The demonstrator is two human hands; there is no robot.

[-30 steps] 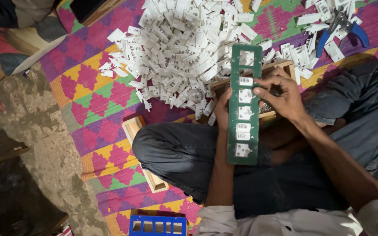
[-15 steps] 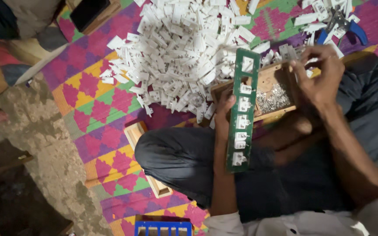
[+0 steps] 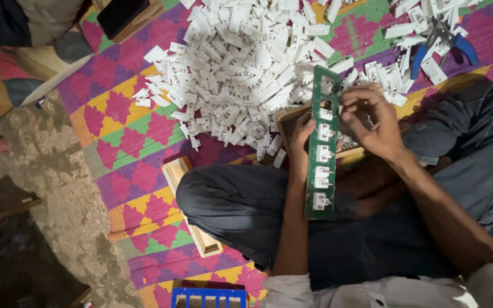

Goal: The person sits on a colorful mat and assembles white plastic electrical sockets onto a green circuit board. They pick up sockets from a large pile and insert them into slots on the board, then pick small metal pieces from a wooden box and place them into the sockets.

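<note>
The white pile of plastic switch parts (image 3: 246, 68) lay at twelve o'clock on the patterned mat (image 3: 132, 142). The green jig (image 3: 320, 148), half loaded, stood across the lap; the left hand (image 3: 300, 134) gripped its edge. The right hand (image 3: 372, 122), fingers pinched narrow at one o'clock, seemingly seated another piece; aligning it came next.

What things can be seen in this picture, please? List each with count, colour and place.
rack: one, green, upright on the lap, holding white parts
white parts: large pile, on the mat, top centre
pliers: one, blue handles, top right
mat: one, pink, green and yellow, on the floor
wood tray: one, by the knee
blue frame: one, bottom edge
left hand: grips the rack's left edge
right hand: at the rack's upper right side
</note>
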